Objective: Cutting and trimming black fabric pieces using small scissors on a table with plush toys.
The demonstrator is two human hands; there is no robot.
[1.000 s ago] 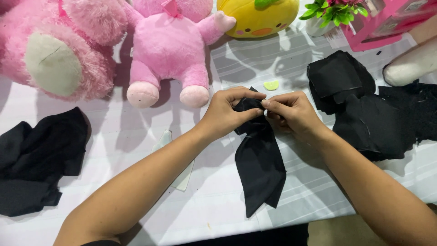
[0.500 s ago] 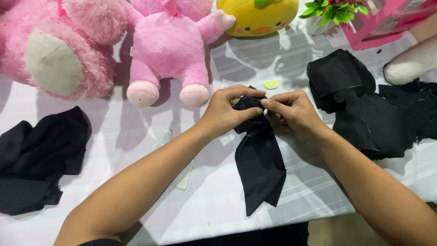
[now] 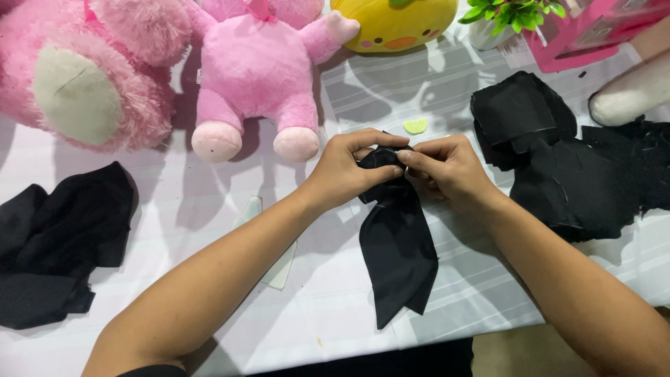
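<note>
Both hands pinched together on the gathered top of a black cloth bow [image 3: 396, 258] just below the pink pig plush [image 3: 262, 77], left hand [image 3: 349, 171] and right hand [image 3: 450, 171] meeting fingertip to fingertip, tails trailing toward the near table [image 3: 209, 209] edge. Seemingly midway: middle bunched but maybe not yet fixed, with loose black cloth [image 3: 59, 244] far left of the pig and a larger black pile [image 3: 565, 160] to its right. Pink box [image 3: 586, 35] at upper right of the pig, partly cut off.

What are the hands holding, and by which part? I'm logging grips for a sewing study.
Both the left hand and right hand pinch the black fabric piece at its bunched top end; its long tails lie on the table.
</note>
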